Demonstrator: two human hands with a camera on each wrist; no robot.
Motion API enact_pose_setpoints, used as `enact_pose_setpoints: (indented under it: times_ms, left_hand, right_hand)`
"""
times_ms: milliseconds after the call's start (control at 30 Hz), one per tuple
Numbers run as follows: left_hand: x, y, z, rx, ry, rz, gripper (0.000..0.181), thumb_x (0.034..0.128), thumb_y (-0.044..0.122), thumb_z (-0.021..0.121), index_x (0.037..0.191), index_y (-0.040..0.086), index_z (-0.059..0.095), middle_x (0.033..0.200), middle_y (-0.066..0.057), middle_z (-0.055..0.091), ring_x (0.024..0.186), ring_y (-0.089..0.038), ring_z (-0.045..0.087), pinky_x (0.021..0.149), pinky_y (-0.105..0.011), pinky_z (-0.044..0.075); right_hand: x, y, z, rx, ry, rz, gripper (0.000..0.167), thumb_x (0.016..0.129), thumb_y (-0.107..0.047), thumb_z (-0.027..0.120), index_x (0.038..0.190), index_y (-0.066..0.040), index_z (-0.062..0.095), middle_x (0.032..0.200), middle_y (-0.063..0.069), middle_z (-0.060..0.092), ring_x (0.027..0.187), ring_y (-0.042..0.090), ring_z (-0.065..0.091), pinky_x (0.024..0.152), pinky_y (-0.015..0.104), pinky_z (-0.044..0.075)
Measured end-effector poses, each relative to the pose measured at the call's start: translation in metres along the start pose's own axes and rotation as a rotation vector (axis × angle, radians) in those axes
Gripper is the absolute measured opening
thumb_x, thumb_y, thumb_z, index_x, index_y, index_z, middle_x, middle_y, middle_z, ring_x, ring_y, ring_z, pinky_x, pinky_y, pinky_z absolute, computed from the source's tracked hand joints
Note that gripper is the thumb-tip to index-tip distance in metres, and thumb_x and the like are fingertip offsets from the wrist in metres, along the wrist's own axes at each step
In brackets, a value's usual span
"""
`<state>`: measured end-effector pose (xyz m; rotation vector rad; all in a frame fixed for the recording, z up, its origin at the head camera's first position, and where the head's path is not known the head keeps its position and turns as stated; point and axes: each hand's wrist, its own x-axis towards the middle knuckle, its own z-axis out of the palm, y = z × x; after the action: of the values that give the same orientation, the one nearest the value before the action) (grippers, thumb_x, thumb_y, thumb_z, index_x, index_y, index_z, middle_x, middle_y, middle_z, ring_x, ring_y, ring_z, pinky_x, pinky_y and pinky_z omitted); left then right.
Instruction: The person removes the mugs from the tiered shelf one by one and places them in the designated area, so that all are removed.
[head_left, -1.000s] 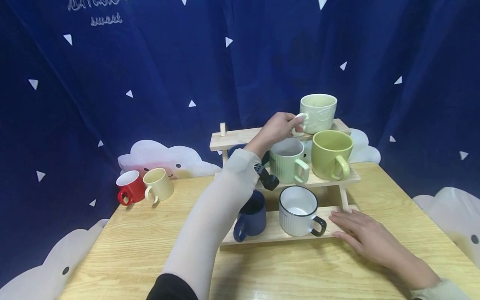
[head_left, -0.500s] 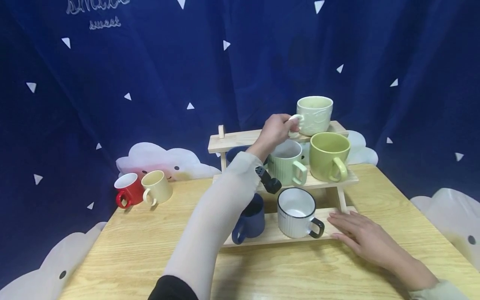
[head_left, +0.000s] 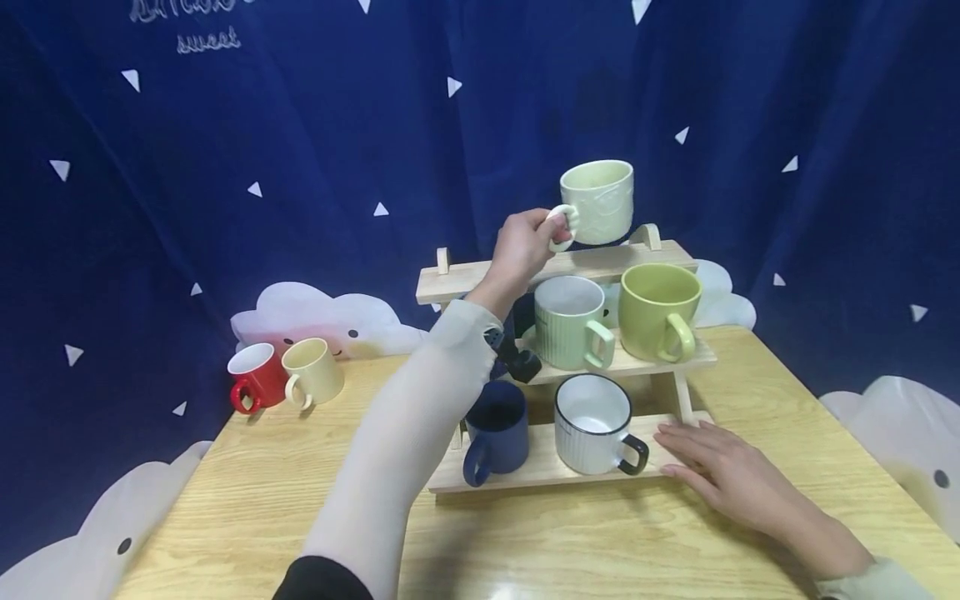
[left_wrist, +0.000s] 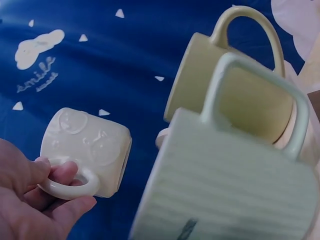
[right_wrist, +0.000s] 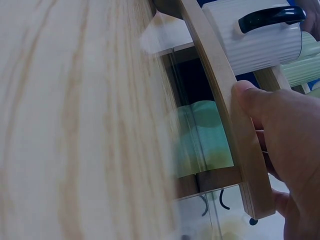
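Observation:
My left hand (head_left: 525, 243) pinches the handle of a pale green embossed mug (head_left: 597, 202), held upright above the rack's top shelf (head_left: 480, 272). In the left wrist view the fingers of my left hand (left_wrist: 45, 192) pass through the loop of that mug (left_wrist: 90, 145). My right hand (head_left: 731, 471) rests on the right end of the bottom shelf (head_left: 540, 467); the right wrist view has its thumb on the board's edge (right_wrist: 240, 130). On the middle shelf stand a ribbed mint mug (head_left: 564, 329) and an olive-green mug (head_left: 654, 312).
A white mug with black rim (head_left: 588, 433) and a dark blue mug (head_left: 502, 437) stand on the bottom shelf. Red (head_left: 262, 379) and cream (head_left: 318, 375) mugs stand at the table's back left. My left forearm crosses before the rack's left part.
My left hand has lifted the embossed mug off the top shelf and carried it up and to the left. My right hand stays on the bottom shelf.

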<state>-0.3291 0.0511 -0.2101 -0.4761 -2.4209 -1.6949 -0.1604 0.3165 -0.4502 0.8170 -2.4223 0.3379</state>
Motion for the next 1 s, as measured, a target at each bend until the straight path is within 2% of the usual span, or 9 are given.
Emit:
enact_pose_setpoints:
  times_ms: [167, 533, 767, 1000]
  left_hand:
    - [-0.002, -0.004, -0.025, -0.047, 0.063, 0.019, 0.023, 0.1007, 0.023, 0.057, 0.098, 0.005, 0.071, 0.086, -0.001, 0.069, 0.086, -0.012, 0.06, 0.072, -0.025, 0.052]
    - [-0.013, -0.016, -0.083, -0.183, 0.147, -0.006, 0.025, 0.1015, 0.019, 0.055, 0.105, -0.002, 0.069, 0.09, -0.007, 0.069, 0.094, -0.015, 0.064, 0.084, -0.029, 0.054]
    - [-0.02, -0.029, -0.111, -0.184, 0.212, -0.016, 0.026, 0.101, 0.019, 0.056, 0.108, -0.002, 0.068, 0.09, -0.009, 0.069, 0.096, -0.016, 0.064, 0.085, -0.029, 0.054]
    - [-0.032, -0.044, -0.132, -0.181, 0.254, -0.009, 0.025, 0.1015, 0.016, 0.055, 0.107, -0.005, 0.067, 0.092, -0.011, 0.069, 0.097, -0.018, 0.064, 0.088, -0.03, 0.053]
  right_hand:
    - [0.0, 0.0, 0.002, 0.003, -0.001, -0.006, 0.048, 0.083, -0.031, 0.078, 0.125, -0.012, 0.067, 0.125, 0.009, 0.065, 0.114, 0.03, 0.06, 0.116, 0.025, 0.019]
    - [-0.001, 0.002, 0.003, 0.003, 0.0, -0.005, 0.049, 0.082, -0.031, 0.078, 0.125, -0.011, 0.067, 0.126, 0.01, 0.065, 0.114, 0.029, 0.06, 0.115, 0.023, 0.018]
    - [-0.001, 0.002, 0.003, 0.002, 0.007, -0.009, 0.049, 0.081, -0.031, 0.079, 0.124, -0.012, 0.067, 0.125, 0.009, 0.065, 0.113, 0.031, 0.061, 0.115, 0.023, 0.019]
    - [0.001, 0.001, 0.002, 0.008, 0.007, -0.01, 0.049, 0.08, -0.03, 0.08, 0.124, -0.011, 0.068, 0.125, 0.008, 0.065, 0.113, 0.029, 0.061, 0.115, 0.023, 0.019]
